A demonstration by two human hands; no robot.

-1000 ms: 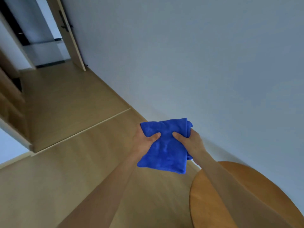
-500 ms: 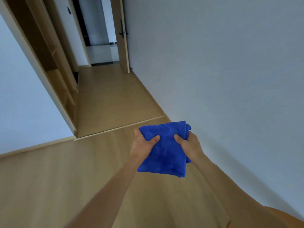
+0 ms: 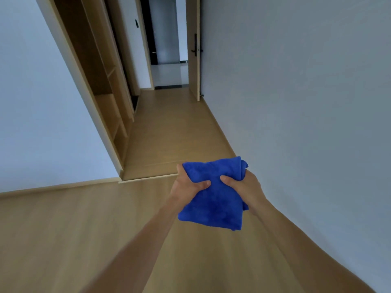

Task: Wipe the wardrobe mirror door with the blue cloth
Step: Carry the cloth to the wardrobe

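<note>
A folded blue cloth (image 3: 213,199) hangs in front of me at waist height over the wooden floor. My left hand (image 3: 186,185) grips its upper left edge, thumb pressed on the front. My right hand (image 3: 243,185) grips the upper right edge the same way. An open wooden wardrobe (image 3: 101,85) with bare shelves stands along the left side of the passage. No mirror door shows in this view.
A white wall (image 3: 306,102) runs along my right, another white wall (image 3: 31,102) on my left. A wooden door (image 3: 194,51) stands open at the passage's far end. A floor threshold strip (image 3: 148,178) crosses just ahead of my hands.
The view has swung left and forward: the round wooden table at lower right has left the frame, and the wardrobe and doorway have come to the middle. Both hands keep holding the cloth.
</note>
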